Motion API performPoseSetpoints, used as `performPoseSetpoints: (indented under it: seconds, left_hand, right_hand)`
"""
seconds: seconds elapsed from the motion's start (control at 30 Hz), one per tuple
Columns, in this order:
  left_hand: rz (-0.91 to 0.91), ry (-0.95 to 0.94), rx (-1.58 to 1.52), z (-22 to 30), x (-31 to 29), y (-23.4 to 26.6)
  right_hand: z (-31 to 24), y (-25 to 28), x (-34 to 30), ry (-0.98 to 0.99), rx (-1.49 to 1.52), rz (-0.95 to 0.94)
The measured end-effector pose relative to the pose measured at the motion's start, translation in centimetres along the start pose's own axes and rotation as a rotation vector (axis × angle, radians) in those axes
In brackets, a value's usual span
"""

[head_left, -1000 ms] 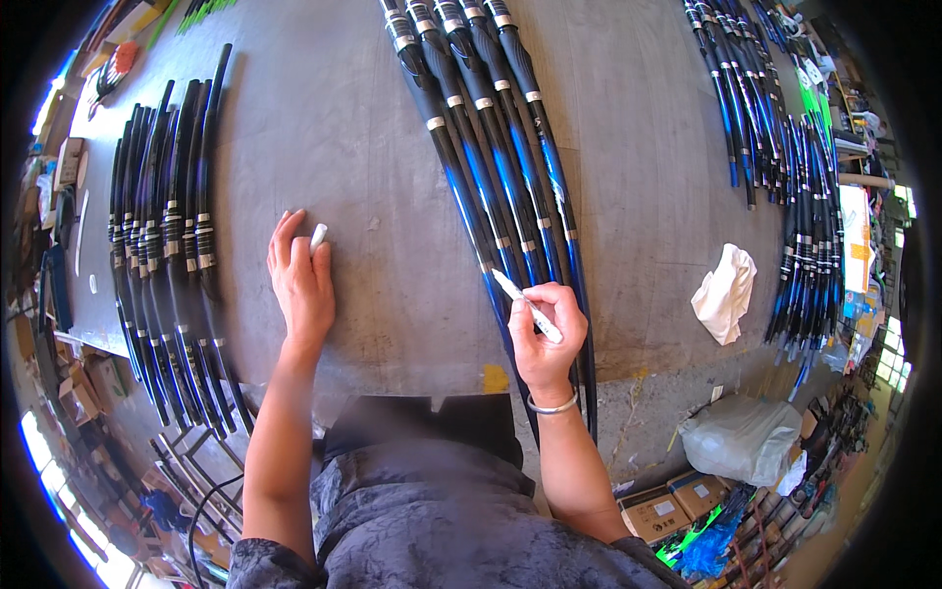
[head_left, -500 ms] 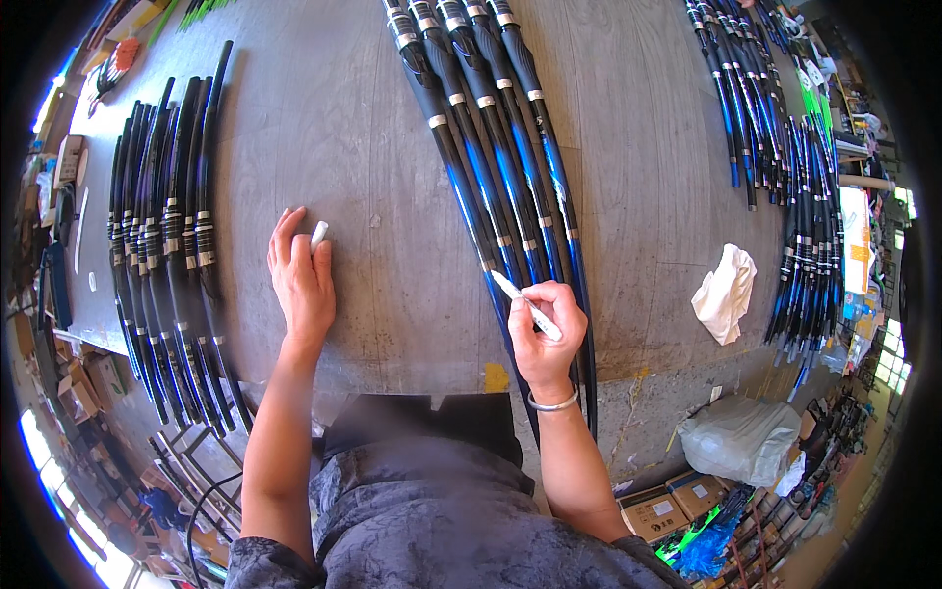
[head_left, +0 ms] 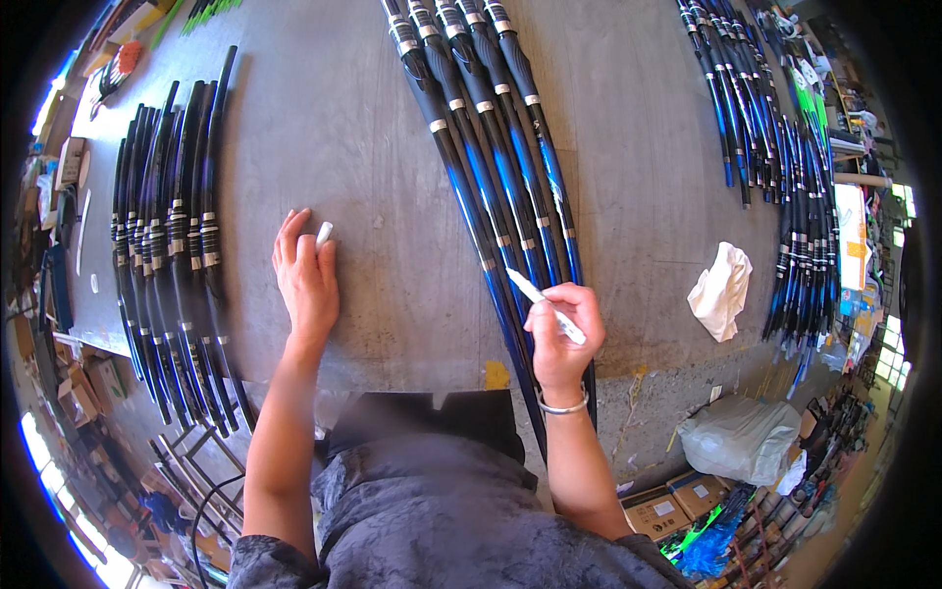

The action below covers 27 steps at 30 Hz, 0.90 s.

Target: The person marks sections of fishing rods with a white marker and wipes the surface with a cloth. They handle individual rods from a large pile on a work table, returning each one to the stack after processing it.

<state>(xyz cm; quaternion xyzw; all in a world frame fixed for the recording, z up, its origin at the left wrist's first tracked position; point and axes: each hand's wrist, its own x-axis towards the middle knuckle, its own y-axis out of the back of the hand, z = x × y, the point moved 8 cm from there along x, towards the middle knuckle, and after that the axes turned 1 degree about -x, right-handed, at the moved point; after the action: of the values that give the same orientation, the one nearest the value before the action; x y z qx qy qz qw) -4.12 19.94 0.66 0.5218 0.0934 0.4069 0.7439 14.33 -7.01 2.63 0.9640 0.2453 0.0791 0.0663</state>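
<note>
Several black-and-blue fishing rods [head_left: 504,175] with silver bands lie side by side down the middle of the table, their lower ends passing its near edge. Over their lower part, my right hand [head_left: 564,344] is closed around a white marker pen [head_left: 531,289]. The pen's tip points up and left, close to the second rod from the left; whether it touches is too small to tell. My left hand [head_left: 310,285] rests on the tabletop left of the rods. Between its thumb and fingers sits a small white pen cap [head_left: 324,234].
More dark rods [head_left: 177,255] lie bunched at the table's left, and further bundles [head_left: 810,236] at the right. A crumpled white cloth [head_left: 721,293] lies on the grey table [head_left: 343,118]. Beyond the near edge, at lower right, are cardboard boxes [head_left: 655,515] and a filled plastic bag [head_left: 741,439].
My right hand has moved slightly right with the marker pen, its tip shifting from the leftmost rod to the second. My left hand stays nearly in place.
</note>
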Motion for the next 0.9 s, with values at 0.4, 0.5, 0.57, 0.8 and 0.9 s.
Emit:
performPoseSetpoints:
  seconds: [0.4, 0.5, 0.57, 0.8, 0.9]
  left_hand:
    - [-0.232, -0.272, -0.457, 13.0, -2.9, 0.5]
    - [-0.300, -0.302, -0.518, 14.6, -2.7, 0.5]
    - [-0.312, -0.333, -0.517, 14.8, -2.8, 0.7]
    - [-0.405, -0.429, -0.538, 16.0, -4.5, 1.3]
    - [-0.451, -0.432, -0.587, 15.8, -5.6, 1.0]
  right_hand:
    - [-4.5, 2.1, -2.2, -0.431, 0.453, -0.117]
    - [-6.1, 1.9, -2.0, -0.414, 0.430, -0.118]
    - [-6.6, 2.1, -2.3, -0.405, 0.439, -0.082]
    - [-6.3, 2.2, -3.6, -0.378, 0.349, -0.061]
    - [-5.9, 2.6, -4.3, -0.414, 0.343, -0.061]
